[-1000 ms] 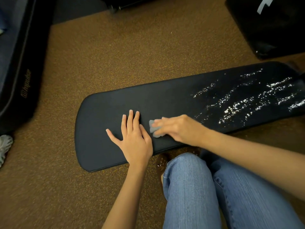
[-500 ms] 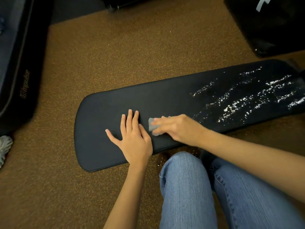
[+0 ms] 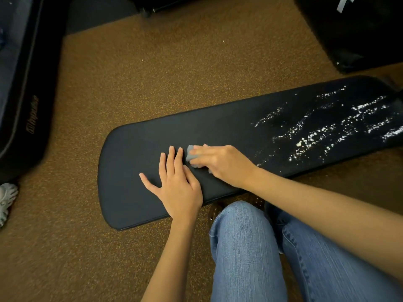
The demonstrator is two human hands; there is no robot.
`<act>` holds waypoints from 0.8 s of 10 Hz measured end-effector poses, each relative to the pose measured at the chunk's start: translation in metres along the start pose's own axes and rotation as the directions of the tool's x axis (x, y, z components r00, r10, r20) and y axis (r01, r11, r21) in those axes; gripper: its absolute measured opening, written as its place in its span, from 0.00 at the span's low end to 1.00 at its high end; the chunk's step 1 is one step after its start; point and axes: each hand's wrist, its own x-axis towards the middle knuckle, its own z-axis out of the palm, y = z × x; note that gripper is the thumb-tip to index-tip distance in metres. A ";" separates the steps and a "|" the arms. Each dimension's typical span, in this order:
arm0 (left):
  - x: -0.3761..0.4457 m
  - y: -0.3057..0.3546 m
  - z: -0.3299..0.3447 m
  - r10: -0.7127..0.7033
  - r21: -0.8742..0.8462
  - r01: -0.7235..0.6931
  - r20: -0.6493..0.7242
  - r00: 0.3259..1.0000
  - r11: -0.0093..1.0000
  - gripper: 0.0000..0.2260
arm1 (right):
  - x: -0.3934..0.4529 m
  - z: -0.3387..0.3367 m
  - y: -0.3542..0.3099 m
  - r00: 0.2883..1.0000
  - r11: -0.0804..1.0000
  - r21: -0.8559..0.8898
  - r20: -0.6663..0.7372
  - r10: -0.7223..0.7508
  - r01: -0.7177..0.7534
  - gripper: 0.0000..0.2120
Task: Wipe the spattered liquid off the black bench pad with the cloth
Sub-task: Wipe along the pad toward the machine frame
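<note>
Cloth, bunched under our right hand, sits mid-pad on the black bench pad, fingers curled round it. Our left hand presses flat, fingers straight, just beside. Spattered liquid lies rightward along the pad's long axis, nearer our right hand; the pad's far end is cut off.

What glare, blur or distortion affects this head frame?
Head view: the spattered liquid glints bright white on the black bench pad; wide-angle bowing curves the pad's long edges; the shoe at the left edge is soft; both hands look sharp.
</note>
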 end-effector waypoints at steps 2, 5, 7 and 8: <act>0.000 0.001 0.000 -0.011 -0.014 0.011 0.003 1.000 1.000 0.20 | 0.017 -0.044 0.079 0.897 0.914 -0.010 -0.199 0.396 -0.406 0.07; 0.001 0.002 0.000 -0.009 -0.011 0.009 -0.006 1.000 1.000 0.20 | 0.060 0.002 0.034 0.903 0.911 -0.045 -0.164 0.397 -0.409 0.11; 0.001 0.000 0.001 0.002 0.004 -0.002 0.006 1.000 1.000 0.21 | 0.053 -0.025 0.074 0.883 0.893 0.064 -0.135 0.449 -0.445 0.11; 0.001 0.003 0.000 -0.001 0.015 0.001 0.007 1.000 1.000 0.21 | 0.063 -0.029 0.095 0.757 0.791 0.111 -0.237 0.609 -0.602 0.11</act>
